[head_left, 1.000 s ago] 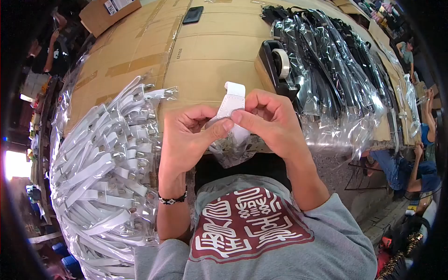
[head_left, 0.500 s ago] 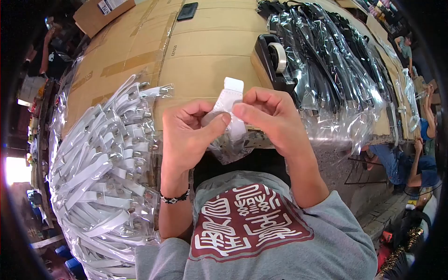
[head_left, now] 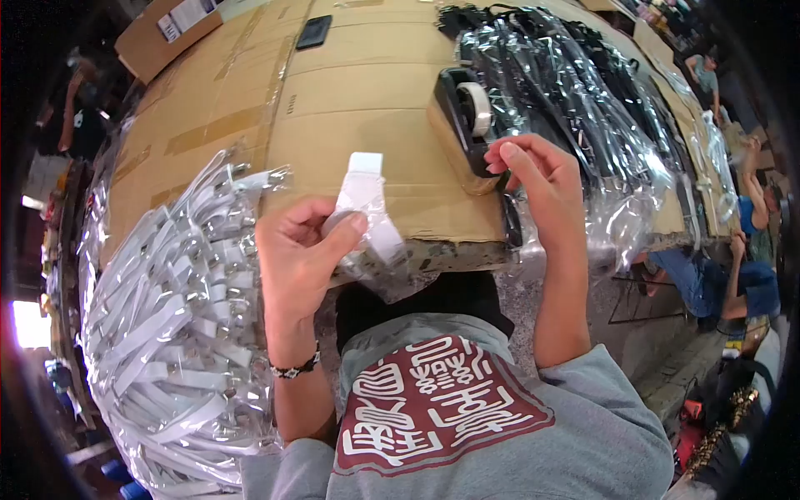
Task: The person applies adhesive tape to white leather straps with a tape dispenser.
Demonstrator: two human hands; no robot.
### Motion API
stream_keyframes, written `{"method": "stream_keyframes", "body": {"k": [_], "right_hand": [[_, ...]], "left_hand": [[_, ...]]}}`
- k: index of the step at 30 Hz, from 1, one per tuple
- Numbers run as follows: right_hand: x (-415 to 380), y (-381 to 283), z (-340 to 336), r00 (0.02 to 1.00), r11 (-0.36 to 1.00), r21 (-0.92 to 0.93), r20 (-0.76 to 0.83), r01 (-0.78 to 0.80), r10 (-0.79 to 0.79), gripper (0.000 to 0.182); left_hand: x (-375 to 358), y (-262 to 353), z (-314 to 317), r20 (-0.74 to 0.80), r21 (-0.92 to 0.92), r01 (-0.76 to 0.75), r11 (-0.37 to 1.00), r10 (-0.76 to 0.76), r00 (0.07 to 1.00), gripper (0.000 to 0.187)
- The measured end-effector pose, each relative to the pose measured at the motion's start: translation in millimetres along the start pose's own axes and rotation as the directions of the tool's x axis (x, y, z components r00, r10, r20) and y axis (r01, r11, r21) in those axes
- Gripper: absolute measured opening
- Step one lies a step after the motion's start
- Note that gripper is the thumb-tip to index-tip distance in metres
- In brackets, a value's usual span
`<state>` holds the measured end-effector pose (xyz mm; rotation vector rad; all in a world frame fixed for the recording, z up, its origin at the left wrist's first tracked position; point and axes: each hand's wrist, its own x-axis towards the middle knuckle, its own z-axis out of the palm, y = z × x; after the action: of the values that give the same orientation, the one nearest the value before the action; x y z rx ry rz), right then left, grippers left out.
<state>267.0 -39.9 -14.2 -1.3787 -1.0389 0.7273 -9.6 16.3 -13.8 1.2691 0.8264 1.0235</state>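
Between the thumb and fingers of my left hand [head_left: 304, 250] is a white strap [head_left: 367, 196] in a clear bag, its flat end pointing up and the bag hanging below. My right hand [head_left: 537, 171] is raised at the near end of the black tape dispenser [head_left: 462, 125], thumb and fingertips close together; whether they hold something small, such as a bit of tape, I cannot make out. A roll of tape sits in the dispenser. To the left lies a large heap of bagged white straps [head_left: 175, 333].
Bagged black straps [head_left: 567, 108] cover the right of the cardboard-topped table [head_left: 358, 92]. A black phone [head_left: 313, 32] lies at the back, near an open carton [head_left: 167, 37] at back left. Other people [head_left: 708, 279] are at the far right; another person's arm shows at far left.
My right hand has let go of the white strap and moved right, to the tape dispenser. My left hand has shifted slightly left and down with the strap. The view has shifted a little.
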Motion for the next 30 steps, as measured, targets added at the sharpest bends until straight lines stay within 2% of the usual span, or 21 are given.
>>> {"method": "stream_keyframes", "body": {"k": [2, 5, 6, 9, 10, 13, 16, 19, 22, 25, 30], "right_hand": [[10, 2, -13, 0.996, 0.995, -0.094, -0.081, 0.019, -0.026, 0.021], [28, 16, -30, 0.994, 0.912, -0.410, -0.109, -0.016, -0.031, 0.021], [36, 24, -31, 0.992, 0.896, -0.443, -0.121, -0.019, -0.039, 0.024], [44, 33, -29, 0.988, 0.755, -0.649, -0.037, 0.089, -0.149, 0.028], [45, 32, -27, 0.996, 0.757, -0.652, -0.033, 0.037, -0.078, 0.031], [43, 39, -22, 0.987, 0.616, -0.788, -0.081, 0.024, -0.141, 0.030], [50, 51, -21, 0.989, 0.524, -0.851, -0.096, -0.021, -0.117, 0.031], [65, 64, -33, 0.998, 0.755, -0.656, 0.046, 0.004, 0.034, 0.030], [64, 59, -34, 0.978, 0.943, -0.273, 0.031, -0.188, 0.204, 0.028], [64, 56, -31, 0.945, 0.940, -0.103, -0.069, -0.326, 0.320, 0.023], [58, 56, -27, 0.935, 0.937, -0.081, -0.134, -0.340, 0.328, 0.021]], "left_hand": [[-3, 2, 4, -0.003, 0.002, -0.004, 1.000, 0.004, 1.000, 0.015], [-4, -4, 2, -0.009, 0.076, -0.016, 0.997, 0.017, 1.000, 0.015], [-4, -5, 4, -0.021, 0.071, -0.018, 0.997, 0.020, 1.000, 0.015], [-7, -6, 6, -0.050, 0.063, -0.019, 0.998, 0.023, 0.998, 0.015], [-8, -6, 5, -0.050, 0.062, -0.019, 0.998, 0.022, 0.999, 0.015], [-12, -4, 3, -0.047, 0.060, -0.009, 0.998, 0.012, 0.999, 0.015], [-13, -8, 2, -0.046, 0.075, -0.003, 0.997, 0.006, 0.999, 0.015], [-13, -10, 3, -0.031, 0.063, 0.002, 0.998, 0.000, 1.000, 0.015], [-13, -14, 5, -0.040, 0.054, 0.028, 0.998, -0.026, 0.999, 0.014], [-13, -17, 4, -0.032, 0.053, 0.037, 0.998, -0.036, 0.999, 0.014], [-14, -13, 4, -0.044, 0.024, 0.034, 0.999, -0.033, 0.999, 0.012]]}}
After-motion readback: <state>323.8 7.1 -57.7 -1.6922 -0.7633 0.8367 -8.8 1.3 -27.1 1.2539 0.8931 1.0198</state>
